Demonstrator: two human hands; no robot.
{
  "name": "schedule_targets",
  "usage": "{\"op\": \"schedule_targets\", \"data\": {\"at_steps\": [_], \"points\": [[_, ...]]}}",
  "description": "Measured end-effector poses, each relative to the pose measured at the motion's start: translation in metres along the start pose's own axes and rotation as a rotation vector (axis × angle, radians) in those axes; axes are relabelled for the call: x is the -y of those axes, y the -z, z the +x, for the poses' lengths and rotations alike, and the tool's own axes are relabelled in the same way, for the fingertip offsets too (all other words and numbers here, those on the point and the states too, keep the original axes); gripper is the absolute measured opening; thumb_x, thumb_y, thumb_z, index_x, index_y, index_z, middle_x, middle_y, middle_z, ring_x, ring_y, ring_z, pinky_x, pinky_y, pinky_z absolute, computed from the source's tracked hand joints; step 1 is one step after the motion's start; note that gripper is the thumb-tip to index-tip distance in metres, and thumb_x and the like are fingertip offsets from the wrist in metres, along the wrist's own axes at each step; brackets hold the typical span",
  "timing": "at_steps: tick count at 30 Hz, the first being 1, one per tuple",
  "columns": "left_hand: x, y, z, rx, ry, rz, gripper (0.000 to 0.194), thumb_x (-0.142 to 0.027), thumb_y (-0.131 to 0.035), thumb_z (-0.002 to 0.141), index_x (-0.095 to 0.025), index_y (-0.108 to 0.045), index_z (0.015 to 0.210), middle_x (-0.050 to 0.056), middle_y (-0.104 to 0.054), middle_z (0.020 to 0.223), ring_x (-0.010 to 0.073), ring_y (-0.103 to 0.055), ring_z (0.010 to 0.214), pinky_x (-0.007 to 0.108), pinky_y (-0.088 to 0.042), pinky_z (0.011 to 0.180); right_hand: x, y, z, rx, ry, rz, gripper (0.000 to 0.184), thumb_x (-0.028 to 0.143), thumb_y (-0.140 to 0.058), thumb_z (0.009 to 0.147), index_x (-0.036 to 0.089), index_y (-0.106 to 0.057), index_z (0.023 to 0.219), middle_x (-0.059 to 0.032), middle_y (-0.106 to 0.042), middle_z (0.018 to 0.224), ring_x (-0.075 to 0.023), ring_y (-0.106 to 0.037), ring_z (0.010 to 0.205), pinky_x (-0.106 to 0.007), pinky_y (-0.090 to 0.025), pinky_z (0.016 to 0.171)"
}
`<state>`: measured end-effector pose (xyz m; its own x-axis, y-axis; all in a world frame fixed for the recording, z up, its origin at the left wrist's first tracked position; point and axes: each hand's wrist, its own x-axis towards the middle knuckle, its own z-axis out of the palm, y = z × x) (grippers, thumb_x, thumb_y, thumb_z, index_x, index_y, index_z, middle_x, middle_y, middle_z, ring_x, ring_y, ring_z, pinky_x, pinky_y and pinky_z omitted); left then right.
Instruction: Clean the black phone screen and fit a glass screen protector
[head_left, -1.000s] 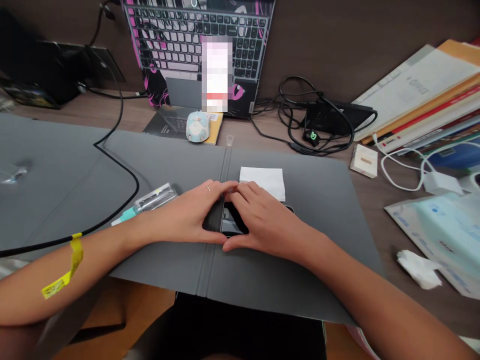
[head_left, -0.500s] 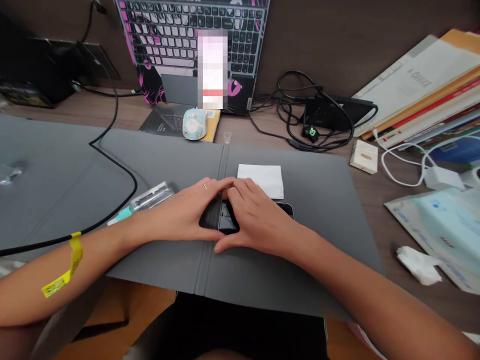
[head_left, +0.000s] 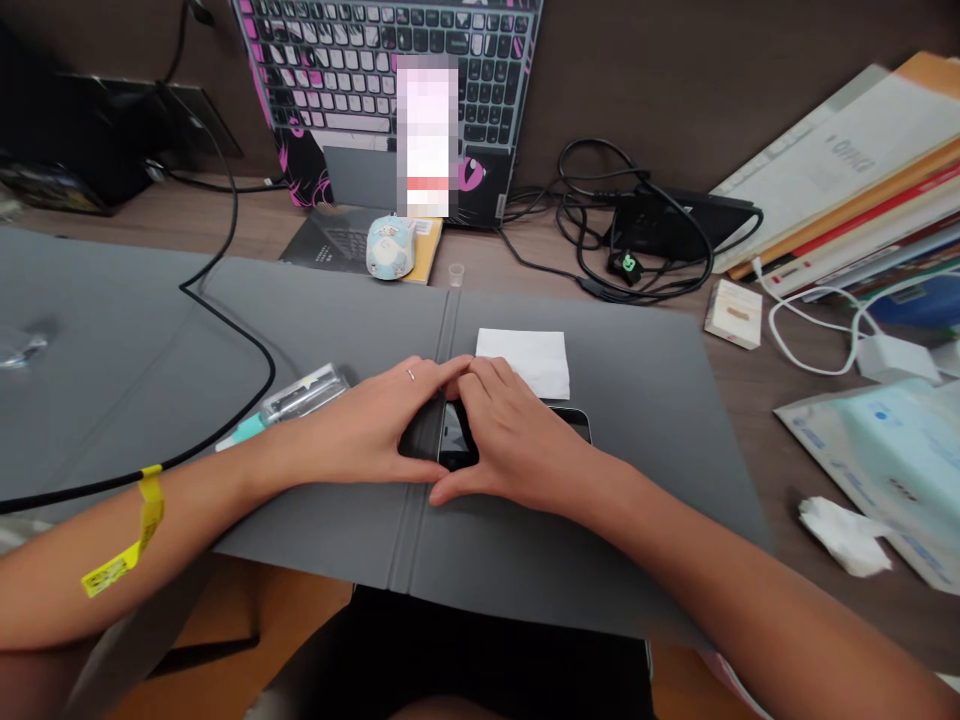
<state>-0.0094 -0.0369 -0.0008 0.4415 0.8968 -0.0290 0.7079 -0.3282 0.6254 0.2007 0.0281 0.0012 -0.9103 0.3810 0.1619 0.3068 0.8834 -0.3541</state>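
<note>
A black smartphone (head_left: 458, 440) lies flat on the grey desk mat, its screen upward. My right hand (head_left: 517, 425) arches over it and covers its middle, fingers at the far edge and thumb at the near edge. From the left, my left hand (head_left: 375, 420) curves round the phone's left end, with fingertips and thumb at its corners, meeting those of the right hand. Just beyond the right hand is a folded white tissue (head_left: 529, 360). Behind my left wrist lies a clear bottle with a teal end (head_left: 300, 397).
A laptop (head_left: 360, 175) leans upright at the back, with a mouse (head_left: 391, 248) before it. To the right are tangled black cables (head_left: 637, 230), books (head_left: 847, 190), a small box (head_left: 735, 314), a crumpled tissue (head_left: 846, 537) and a plastic pack (head_left: 892, 460). A black cable (head_left: 247, 335) crosses the mat (head_left: 600, 560).
My hands and the phone hold almost the same position. The view has shifted very slightly.
</note>
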Motion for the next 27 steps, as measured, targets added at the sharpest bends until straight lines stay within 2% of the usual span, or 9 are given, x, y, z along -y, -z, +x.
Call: {"op": "schedule_targets", "data": {"at_steps": [9,21,27], "points": [[-0.0018,0.0015,-0.0006,0.013,-0.007,-0.009,0.106,-0.056,-0.075,0.082,-0.035,-0.008,0.161,0.010,-0.058,0.123,0.0287,-0.056,0.110,0.045,-0.050,0.093,-0.0006,-0.0015,-0.0009,-0.028,0.010,0.003,0.083,0.074,-0.079,0.064,0.009,-0.055,0.110,-0.0171,-0.057,0.111,-0.0318,-0.051,0.103,-0.047,-0.047,0.093],[-0.0019,0.0006,0.0002,-0.038,-0.041,0.010,0.099,-0.055,-0.076,0.082,-0.033,-0.018,0.160,0.008,-0.062,0.119,0.0262,-0.058,0.103,0.039,-0.050,0.087,-0.0024,-0.0009,-0.0003,-0.038,-0.003,0.024,0.081,0.072,-0.082,0.063,0.012,-0.055,0.109,-0.0157,-0.057,0.108,-0.0312,-0.051,0.098,-0.045,-0.049,0.083],[-0.0013,0.0007,-0.0014,-0.055,-0.051,0.027,0.098,-0.056,-0.075,0.083,-0.033,-0.019,0.160,0.007,-0.061,0.115,0.0242,-0.057,0.101,0.038,-0.050,0.088,-0.0015,0.0031,-0.0006,-0.031,-0.013,0.062,0.077,0.068,-0.084,0.064,0.013,-0.054,0.109,-0.0153,-0.057,0.110,-0.0313,-0.052,0.100,-0.044,-0.049,0.085]]}}
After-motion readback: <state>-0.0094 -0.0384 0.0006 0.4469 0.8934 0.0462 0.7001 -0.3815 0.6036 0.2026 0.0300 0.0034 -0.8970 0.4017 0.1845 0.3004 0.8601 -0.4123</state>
